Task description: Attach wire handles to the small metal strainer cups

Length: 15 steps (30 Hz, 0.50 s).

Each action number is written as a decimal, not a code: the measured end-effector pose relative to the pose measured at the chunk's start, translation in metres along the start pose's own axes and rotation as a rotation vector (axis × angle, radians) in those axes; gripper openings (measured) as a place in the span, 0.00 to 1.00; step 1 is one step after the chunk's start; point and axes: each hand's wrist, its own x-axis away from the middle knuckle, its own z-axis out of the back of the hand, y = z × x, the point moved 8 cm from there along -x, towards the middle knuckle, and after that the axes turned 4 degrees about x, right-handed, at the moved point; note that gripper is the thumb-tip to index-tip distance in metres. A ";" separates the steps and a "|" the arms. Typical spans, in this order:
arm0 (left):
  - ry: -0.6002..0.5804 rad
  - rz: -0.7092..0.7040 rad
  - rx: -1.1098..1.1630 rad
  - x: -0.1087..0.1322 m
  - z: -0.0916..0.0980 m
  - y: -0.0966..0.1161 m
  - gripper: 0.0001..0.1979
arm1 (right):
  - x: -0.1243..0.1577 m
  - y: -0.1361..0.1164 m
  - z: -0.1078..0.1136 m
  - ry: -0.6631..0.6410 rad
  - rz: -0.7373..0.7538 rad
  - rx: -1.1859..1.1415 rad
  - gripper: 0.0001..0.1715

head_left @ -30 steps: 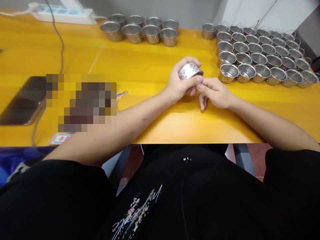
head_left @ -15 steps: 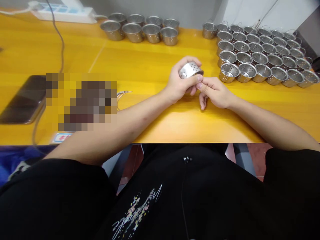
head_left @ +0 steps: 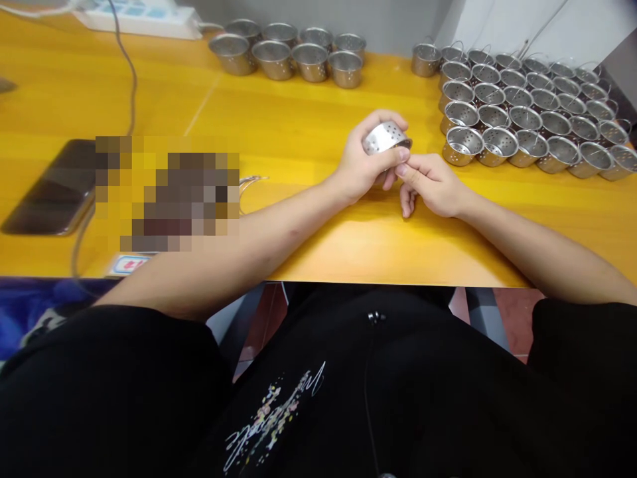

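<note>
A small metal strainer basket (head_left: 385, 137) with punched holes lies tipped on its side in my left hand (head_left: 365, 159), whose fingers wrap round it. My right hand (head_left: 432, 182) meets the left at the basket's rim, thumb and forefinger pinched together beside my left thumb. Whatever is between those fingertips is too small or hidden to make out. Some thin curved wires (head_left: 249, 186) lie on the table behind my left forearm, partly covered by it.
Several strainer baskets without visible handles (head_left: 273, 60) stand at the back. At the right, rows of baskets with wire handles (head_left: 525, 119) fill the table's corner. A phone (head_left: 52, 188), a cable (head_left: 130, 79) and a power strip (head_left: 149, 21) are on the left; a patch beside the phone is pixelated.
The view has shifted slightly, so the tabletop things appear a little further right. Both hands keep nearly the same hold at the basket's rim.
</note>
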 end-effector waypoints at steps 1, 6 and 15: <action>-0.003 -0.009 0.003 0.000 0.000 0.000 0.32 | 0.000 0.000 0.000 0.004 -0.003 0.008 0.43; 0.007 -0.019 0.040 -0.001 0.004 -0.002 0.28 | -0.001 -0.004 0.000 0.004 0.003 0.070 0.45; 0.070 0.107 -0.022 -0.003 0.010 -0.012 0.35 | 0.000 -0.002 0.001 0.094 0.085 0.061 0.44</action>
